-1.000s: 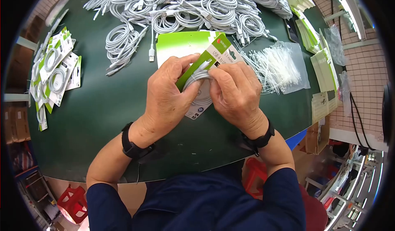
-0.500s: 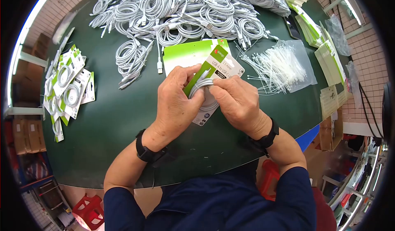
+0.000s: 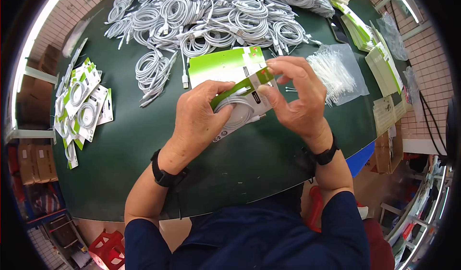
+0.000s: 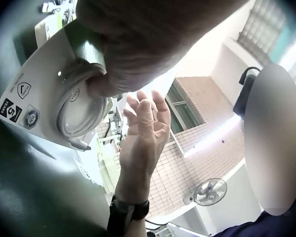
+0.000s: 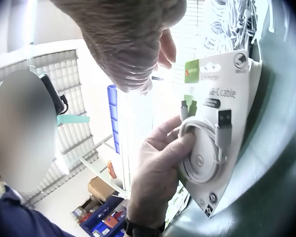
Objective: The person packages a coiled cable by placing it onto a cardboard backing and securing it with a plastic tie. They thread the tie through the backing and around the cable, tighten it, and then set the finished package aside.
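Observation:
My left hand (image 3: 197, 116) grips a green and white cable package card (image 3: 261, 105) by its left edge, with the thumb over the coiled white cable (image 3: 242, 112) that lies on its face. In the right wrist view the USB-A plug (image 5: 224, 123) shows at the card's right side and the small USB-C plug (image 5: 184, 109) points up at the left. My right hand (image 3: 305, 94) is beside the card's upper end, thumb and fingers spread and apart. Behind the held card, another green and white card (image 3: 206, 68) lies on the table.
A large heap of coiled white cables (image 3: 177, 10) covers the back of the table (image 3: 120, 174). White cable ties (image 3: 331, 73) lie on a plastic bag at right, near stacked cards (image 3: 384, 68). Packed cable cards (image 3: 86, 111) are piled at left. A phone (image 3: 338, 30) lies at back right.
My right hand has let go of the cable coil and moved up and right, its fingers spreading. The card has tilted in my left hand, which keeps its grip.

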`<state>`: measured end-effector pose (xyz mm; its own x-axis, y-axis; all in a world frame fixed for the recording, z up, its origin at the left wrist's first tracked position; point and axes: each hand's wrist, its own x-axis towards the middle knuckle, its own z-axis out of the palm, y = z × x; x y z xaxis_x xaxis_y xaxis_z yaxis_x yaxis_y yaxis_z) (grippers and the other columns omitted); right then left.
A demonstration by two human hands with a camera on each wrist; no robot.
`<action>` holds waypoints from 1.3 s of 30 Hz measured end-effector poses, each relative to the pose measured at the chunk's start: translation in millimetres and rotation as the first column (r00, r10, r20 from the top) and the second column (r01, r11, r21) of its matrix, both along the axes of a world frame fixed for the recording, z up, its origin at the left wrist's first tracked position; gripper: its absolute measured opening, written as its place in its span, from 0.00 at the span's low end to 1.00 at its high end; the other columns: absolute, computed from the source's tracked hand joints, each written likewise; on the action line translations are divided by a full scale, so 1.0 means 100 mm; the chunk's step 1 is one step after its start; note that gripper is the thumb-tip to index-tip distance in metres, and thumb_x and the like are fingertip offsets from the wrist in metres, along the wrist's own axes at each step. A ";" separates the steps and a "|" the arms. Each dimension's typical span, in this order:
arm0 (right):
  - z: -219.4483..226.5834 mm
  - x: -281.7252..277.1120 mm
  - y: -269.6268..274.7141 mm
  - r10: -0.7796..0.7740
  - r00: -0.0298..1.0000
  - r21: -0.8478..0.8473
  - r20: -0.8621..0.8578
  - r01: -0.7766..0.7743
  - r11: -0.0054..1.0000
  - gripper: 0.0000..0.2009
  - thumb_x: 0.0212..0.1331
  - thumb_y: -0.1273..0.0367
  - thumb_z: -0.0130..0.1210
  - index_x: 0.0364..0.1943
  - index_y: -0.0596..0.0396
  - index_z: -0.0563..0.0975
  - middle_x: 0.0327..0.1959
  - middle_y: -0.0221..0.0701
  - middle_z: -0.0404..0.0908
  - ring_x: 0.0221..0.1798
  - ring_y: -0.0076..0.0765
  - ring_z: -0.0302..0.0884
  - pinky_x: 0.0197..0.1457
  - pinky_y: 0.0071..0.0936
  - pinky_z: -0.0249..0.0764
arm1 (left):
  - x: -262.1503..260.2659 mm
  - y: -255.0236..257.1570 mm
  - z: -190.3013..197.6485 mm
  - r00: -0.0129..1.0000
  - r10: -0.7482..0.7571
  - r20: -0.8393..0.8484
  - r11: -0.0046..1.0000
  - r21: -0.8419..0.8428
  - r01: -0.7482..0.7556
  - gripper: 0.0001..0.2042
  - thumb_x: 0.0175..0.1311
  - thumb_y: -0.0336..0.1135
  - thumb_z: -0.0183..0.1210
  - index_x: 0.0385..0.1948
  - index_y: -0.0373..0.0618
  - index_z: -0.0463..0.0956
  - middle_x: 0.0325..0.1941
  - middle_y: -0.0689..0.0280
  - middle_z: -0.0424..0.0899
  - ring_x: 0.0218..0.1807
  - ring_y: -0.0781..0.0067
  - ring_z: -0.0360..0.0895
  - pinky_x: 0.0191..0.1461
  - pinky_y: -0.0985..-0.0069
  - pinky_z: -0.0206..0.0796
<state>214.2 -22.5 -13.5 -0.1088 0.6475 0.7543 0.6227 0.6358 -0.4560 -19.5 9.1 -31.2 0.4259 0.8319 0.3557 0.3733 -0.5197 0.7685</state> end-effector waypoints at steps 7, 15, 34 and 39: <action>0.09 -0.25 -0.14 0.203 0.925 -0.182 0.320 -0.150 0.972 0.35 0.48 0.71 0.73 0.66 0.49 0.77 0.50 0.35 0.85 0.44 0.46 0.86 0.46 0.40 0.82 | 0.11 -0.12 0.09 0.993 -0.062 -0.097 0.929 0.359 0.093 0.17 0.50 0.24 0.75 0.44 0.38 0.85 0.39 0.57 0.89 0.41 0.53 0.87 0.51 0.64 0.79; 0.03 -0.11 -0.13 0.044 0.985 -0.419 -0.170 -0.113 0.901 0.26 0.56 0.79 0.69 0.62 0.60 0.80 0.51 0.43 0.88 0.50 0.43 0.90 0.54 0.32 0.84 | 0.15 -0.09 0.11 0.971 0.173 0.165 0.962 0.182 -0.203 0.45 0.44 0.28 0.80 0.70 0.43 0.67 0.60 0.56 0.78 0.58 0.57 0.78 0.56 0.63 0.78; -0.15 -0.21 -0.13 -0.016 0.900 -0.585 -0.437 -0.271 0.764 0.25 0.63 0.74 0.69 0.63 0.63 0.74 0.52 0.40 0.84 0.54 0.31 0.83 0.53 0.28 0.82 | 0.05 -0.04 -0.02 0.804 0.162 0.572 0.734 -0.614 0.289 0.15 0.72 0.26 0.63 0.56 0.31 0.74 0.48 0.56 0.88 0.30 0.79 0.84 0.23 0.84 0.77; -0.05 -0.15 -0.07 -0.159 0.980 0.038 0.121 0.155 0.987 0.23 0.54 0.71 0.74 0.56 0.55 0.82 0.42 0.35 0.79 0.46 0.42 0.76 0.45 0.37 0.75 | 0.11 -0.12 0.04 0.802 0.138 0.581 0.799 -0.543 0.256 0.16 0.73 0.26 0.62 0.58 0.31 0.73 0.50 0.57 0.87 0.35 0.79 0.86 0.25 0.84 0.79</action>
